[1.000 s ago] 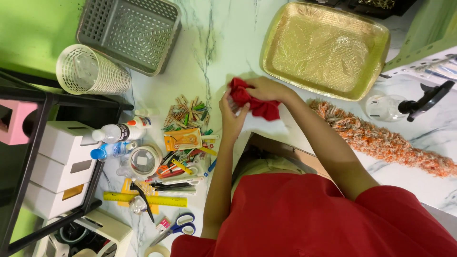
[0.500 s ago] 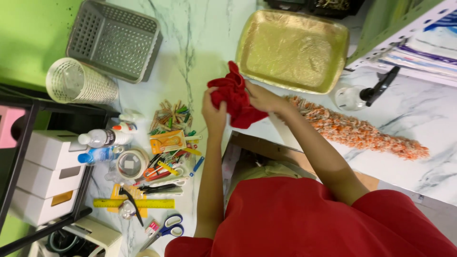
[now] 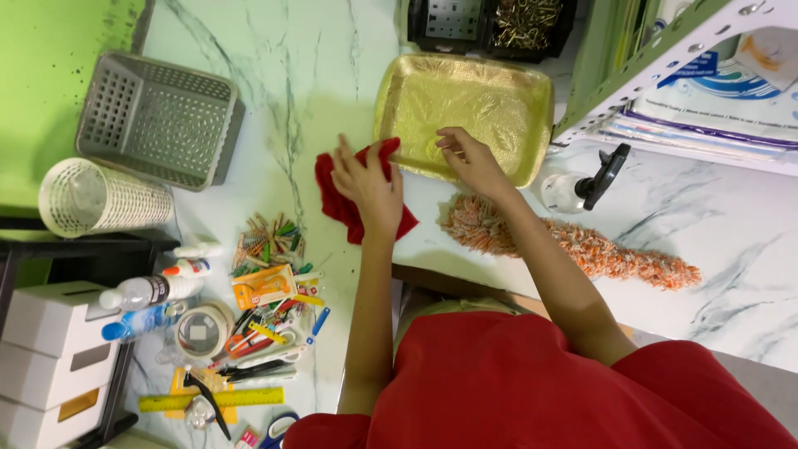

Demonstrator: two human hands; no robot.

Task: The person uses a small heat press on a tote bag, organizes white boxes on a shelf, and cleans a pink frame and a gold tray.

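A: What lies nearest on the tabletop [image 3: 332, 100]?
B: The orange duster [image 3: 573, 245], just beside the right forearm.
A: And the hands?
B: Left hand [image 3: 366, 187] presses flat on the red cloth [image 3: 341, 204], fingers [image 3: 345, 158] spread, not clenched. Right hand [image 3: 470, 158] pinches the near rim of the gold tray [image 3: 499, 91].
A: Beyond?
B: The cloth's edge touches the tray's corner; a spray bottle [image 3: 578, 183] stands right of it.

Looks straight down from head height onto the marble table [image 3: 249, 50], close enough for the red-shirted torso to fill the bottom edge. Faces the table's far edge at the frame top, with the shelf rack [image 3: 665, 58] at the top right corner. Only one view; nothing shared.
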